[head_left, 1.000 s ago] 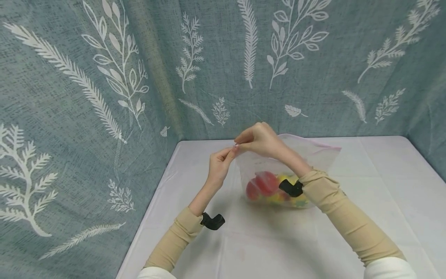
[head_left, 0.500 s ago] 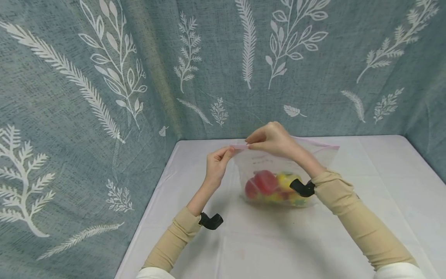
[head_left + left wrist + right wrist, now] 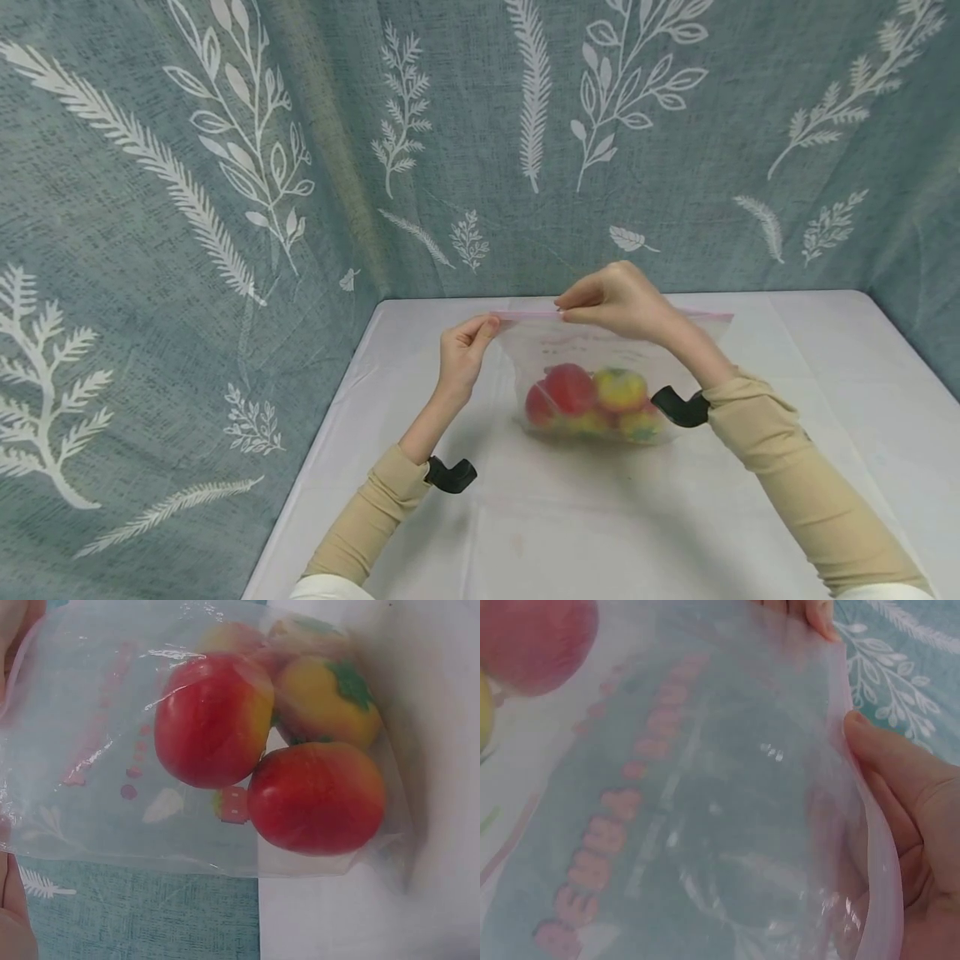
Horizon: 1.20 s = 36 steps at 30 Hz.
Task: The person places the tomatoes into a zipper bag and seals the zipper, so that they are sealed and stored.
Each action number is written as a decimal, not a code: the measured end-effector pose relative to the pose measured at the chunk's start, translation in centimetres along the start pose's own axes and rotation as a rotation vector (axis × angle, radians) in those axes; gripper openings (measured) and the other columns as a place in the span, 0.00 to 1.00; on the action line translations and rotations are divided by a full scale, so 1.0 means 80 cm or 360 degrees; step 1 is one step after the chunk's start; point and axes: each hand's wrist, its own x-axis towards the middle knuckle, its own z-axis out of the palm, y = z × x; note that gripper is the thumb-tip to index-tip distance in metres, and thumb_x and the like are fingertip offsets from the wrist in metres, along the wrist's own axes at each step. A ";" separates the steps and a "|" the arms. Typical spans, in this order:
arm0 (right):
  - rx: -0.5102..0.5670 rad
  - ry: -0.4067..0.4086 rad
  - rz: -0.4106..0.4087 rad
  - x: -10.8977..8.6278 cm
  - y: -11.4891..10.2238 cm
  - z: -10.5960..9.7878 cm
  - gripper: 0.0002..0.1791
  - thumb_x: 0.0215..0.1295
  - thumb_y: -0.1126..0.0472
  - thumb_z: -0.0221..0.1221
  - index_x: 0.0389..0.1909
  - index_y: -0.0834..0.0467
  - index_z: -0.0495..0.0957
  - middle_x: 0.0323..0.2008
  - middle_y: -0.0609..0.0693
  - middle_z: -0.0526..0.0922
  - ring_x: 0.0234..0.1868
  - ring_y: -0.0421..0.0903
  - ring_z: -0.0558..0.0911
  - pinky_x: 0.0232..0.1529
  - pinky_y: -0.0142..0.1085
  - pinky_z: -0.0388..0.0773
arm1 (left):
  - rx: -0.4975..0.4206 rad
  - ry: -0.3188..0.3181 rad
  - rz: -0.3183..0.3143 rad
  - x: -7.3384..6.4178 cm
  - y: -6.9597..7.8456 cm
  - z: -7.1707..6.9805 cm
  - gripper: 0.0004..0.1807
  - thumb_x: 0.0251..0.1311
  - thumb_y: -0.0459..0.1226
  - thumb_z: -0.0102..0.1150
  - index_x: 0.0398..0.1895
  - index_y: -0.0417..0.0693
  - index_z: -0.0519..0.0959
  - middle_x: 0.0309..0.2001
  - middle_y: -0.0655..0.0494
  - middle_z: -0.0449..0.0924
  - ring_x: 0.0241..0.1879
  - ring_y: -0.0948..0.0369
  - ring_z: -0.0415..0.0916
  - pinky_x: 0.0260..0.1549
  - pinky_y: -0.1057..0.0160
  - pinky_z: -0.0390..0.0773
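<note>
A clear zip-top plastic bag stands on the table, its pink zip strip stretched along the top. Inside lie several red and yellow fruits; a red fruit and a yellow fruit with a green leafy top show through the plastic. My left hand pinches the strip at the bag's top left corner. Farther along, near the middle of the strip, my right hand pinches it between thumb and fingers. Pink lettering is printed on the bag. The right forearm covers part of the bag's right side.
A white cloth covers the table. Blue-green curtains with white leaf prints hang behind it and along the left. Black wrist pieces sit at the left cuff and the right cuff.
My right hand has slid right along the zip strip, from the left corner to about the middle. The bag's top edges have drawn together behind it. The left hand keeps its corner, shifting slightly left.
</note>
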 end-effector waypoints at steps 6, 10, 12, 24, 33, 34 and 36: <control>-0.0005 -0.0003 0.0007 -0.007 0.007 -0.006 0.08 0.57 0.65 0.65 0.39 0.60 0.86 0.37 0.54 0.88 0.38 0.46 0.87 0.35 0.32 0.82 | -0.0022 0.0012 0.0012 0.000 -0.001 -0.002 0.11 0.63 0.27 0.53 0.36 0.22 0.80 0.37 0.25 0.79 0.33 0.77 0.77 0.40 0.74 0.76; -0.0023 0.0001 0.0012 -0.010 0.007 -0.010 0.08 0.57 0.66 0.65 0.39 0.60 0.86 0.37 0.54 0.88 0.38 0.47 0.87 0.34 0.32 0.82 | -0.0047 0.0030 0.0000 0.000 -0.002 -0.003 0.11 0.62 0.27 0.54 0.36 0.21 0.79 0.37 0.27 0.81 0.33 0.76 0.78 0.41 0.74 0.77; -0.0021 -0.0005 0.0027 -0.012 0.008 -0.013 0.08 0.58 0.65 0.64 0.39 0.60 0.86 0.37 0.55 0.88 0.38 0.47 0.87 0.35 0.32 0.82 | -0.0055 0.0036 -0.0003 0.000 -0.003 -0.004 0.11 0.62 0.27 0.54 0.36 0.21 0.80 0.35 0.31 0.82 0.32 0.76 0.77 0.40 0.74 0.77; -0.0038 -0.0002 0.0083 -0.032 0.014 -0.027 0.09 0.59 0.64 0.64 0.40 0.59 0.86 0.38 0.54 0.88 0.40 0.48 0.87 0.41 0.36 0.83 | -0.0087 0.0063 -0.0015 -0.001 -0.005 -0.006 0.10 0.61 0.27 0.55 0.35 0.21 0.80 0.28 0.68 0.83 0.31 0.75 0.76 0.39 0.74 0.76; -0.0043 0.0054 0.0135 -0.053 0.017 -0.037 0.08 0.59 0.61 0.64 0.40 0.56 0.86 0.38 0.53 0.88 0.39 0.46 0.87 0.35 0.26 0.80 | -0.0094 0.0060 -0.0001 -0.003 -0.002 -0.007 0.11 0.62 0.27 0.55 0.36 0.21 0.80 0.29 0.64 0.85 0.31 0.75 0.77 0.39 0.74 0.76; -0.0044 0.0059 0.0144 -0.055 0.017 -0.038 0.08 0.59 0.61 0.64 0.40 0.56 0.86 0.38 0.53 0.88 0.39 0.46 0.87 0.35 0.26 0.80 | -0.0095 0.0058 -0.0002 -0.003 -0.002 -0.007 0.11 0.62 0.27 0.55 0.36 0.21 0.80 0.29 0.66 0.84 0.31 0.75 0.76 0.39 0.74 0.76; -0.0052 0.0071 0.0165 -0.059 0.018 -0.040 0.08 0.59 0.61 0.65 0.40 0.55 0.86 0.38 0.52 0.88 0.40 0.46 0.87 0.36 0.26 0.79 | -0.0103 0.0054 -0.0003 -0.003 -0.002 -0.007 0.11 0.62 0.27 0.55 0.36 0.21 0.80 0.29 0.69 0.84 0.31 0.75 0.77 0.39 0.74 0.76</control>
